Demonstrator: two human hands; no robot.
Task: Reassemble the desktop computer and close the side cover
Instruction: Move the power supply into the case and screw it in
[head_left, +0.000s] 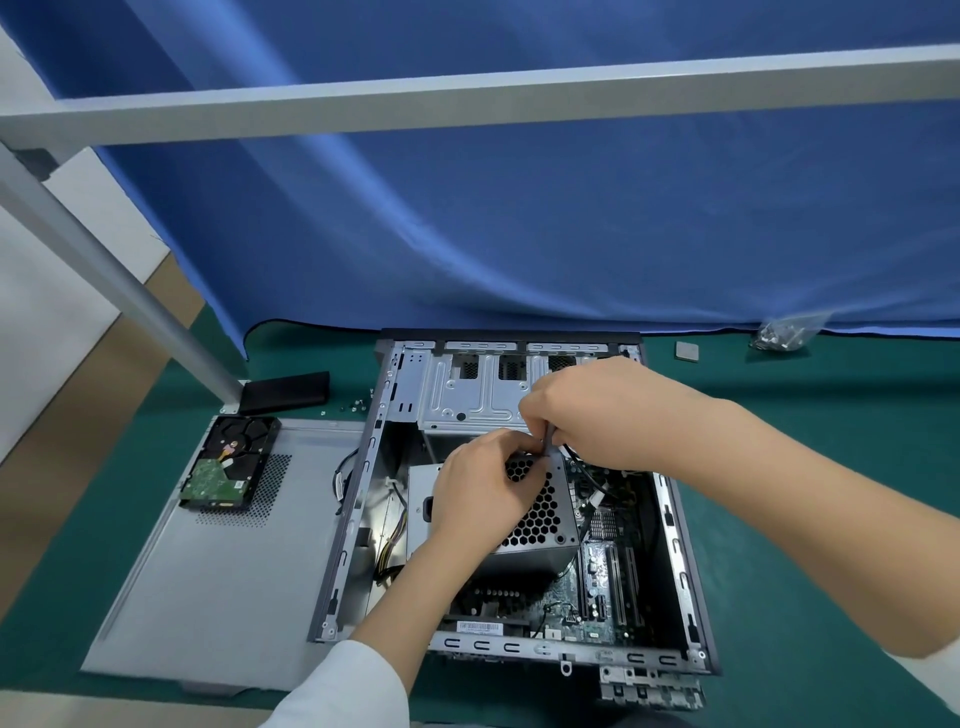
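The open desktop case (353, 499) lies flat on the green mat, its inside facing up. A grey power supply (545, 525) with a honeycomb grille sits inside, above the green motherboard (608, 587). My left hand (483, 488) rests on the power supply, its fingertips pinching a thin dark cable (546, 441) at the far edge. My right hand (587, 415) grips the same cable from above, fingers curled round it. The grey side cover (208, 571) lies left of the case, with a hard drive (228, 462) lying on its far corner.
A black flat box (285, 392) and loose screws (358, 405) lie behind the side cover. A bag of screws (787, 335) and a small grey square (687, 351) sit at the back right. A metal frame post (119, 280) slants at the left; blue cloth hangs behind.
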